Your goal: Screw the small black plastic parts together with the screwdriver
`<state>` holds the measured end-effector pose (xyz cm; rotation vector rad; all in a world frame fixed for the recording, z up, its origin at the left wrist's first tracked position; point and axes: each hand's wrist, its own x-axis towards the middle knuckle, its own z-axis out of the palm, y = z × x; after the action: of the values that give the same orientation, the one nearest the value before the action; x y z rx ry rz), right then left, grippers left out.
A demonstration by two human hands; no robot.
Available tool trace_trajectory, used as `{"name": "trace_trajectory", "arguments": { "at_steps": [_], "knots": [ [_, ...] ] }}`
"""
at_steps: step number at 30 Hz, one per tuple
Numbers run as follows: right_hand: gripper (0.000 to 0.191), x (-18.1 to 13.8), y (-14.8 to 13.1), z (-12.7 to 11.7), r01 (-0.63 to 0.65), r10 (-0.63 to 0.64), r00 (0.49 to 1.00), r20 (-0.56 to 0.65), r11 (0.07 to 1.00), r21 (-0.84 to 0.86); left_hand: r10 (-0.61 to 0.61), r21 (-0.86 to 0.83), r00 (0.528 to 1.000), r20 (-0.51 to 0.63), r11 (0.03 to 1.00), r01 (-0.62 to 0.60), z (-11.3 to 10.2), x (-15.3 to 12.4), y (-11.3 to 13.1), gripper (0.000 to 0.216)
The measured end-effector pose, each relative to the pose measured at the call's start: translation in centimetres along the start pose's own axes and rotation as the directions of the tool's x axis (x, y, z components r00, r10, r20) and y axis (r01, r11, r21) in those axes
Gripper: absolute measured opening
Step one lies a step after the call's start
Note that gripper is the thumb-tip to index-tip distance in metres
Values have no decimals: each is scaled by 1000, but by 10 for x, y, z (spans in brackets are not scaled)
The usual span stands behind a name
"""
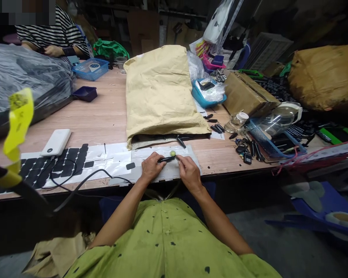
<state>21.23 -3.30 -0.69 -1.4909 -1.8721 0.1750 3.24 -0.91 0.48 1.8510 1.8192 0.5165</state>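
My left hand grips a slim black handle-like piece, which points toward my right hand. My right hand has its thumb and forefinger pinched together close to the piece's far end; whatever lies between those fingertips is too small to make out. A small round green-yellow item lies just beyond the black piece. Both hands are over a white sheet at the table's front edge. Past them, a large tan paper sack lies with its mouth toward me, and a black piece sticks out of it.
Left are a white power bank, a black cable and black square stickers. Right are several black pieces, a glass jar and a blue basket. A person in a striped shirt sits across the table.
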Motion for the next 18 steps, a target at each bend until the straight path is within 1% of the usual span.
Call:
{"name": "trace_trajectory", "arguments": {
  "at_steps": [3, 5, 7, 9, 11, 15, 16, 18],
  "knots": [
    [35, 12, 31, -9, -108, 96, 991, -95, 986, -131, 19, -11, 1000, 2, 1000, -19, 1, 1, -3, 19],
    [35, 17, 55, -14, -203, 172, 974, -150, 952, -229, 36, -19, 999, 4, 999, -36, 2, 1, -6, 20],
    [33, 19, 74, -16, -273, 228, 957, -180, 916, -295, 46, -22, 999, 8, 999, -46, 2, 1, -7, 21],
    [31, 17, 87, -14, -315, 258, 945, -201, 885, -344, 48, -17, 999, 11, 999, -48, 2, 1, -8, 22],
    [30, 14, 90, -11, -332, 264, 939, -219, 863, -381, 55, -14, 998, 8, 998, -54, 2, 1, -9, 23],
    [31, 12, 86, -5, -324, 247, 942, -225, 843, -430, 98, -22, 995, -19, 995, -99, 1, 1, -14, 26],
    [31, 12, 84, -5, -320, 244, 944, -222, 841, -437, 130, -26, 991, -22, 991, -131, 1, -1, -16, 27],
    [30, 13, 82, -4, -318, 242, 945, -220, 837, -444, 247, -32, 969, -25, 968, -247, 2, -9, -21, 28]
  ]
}}
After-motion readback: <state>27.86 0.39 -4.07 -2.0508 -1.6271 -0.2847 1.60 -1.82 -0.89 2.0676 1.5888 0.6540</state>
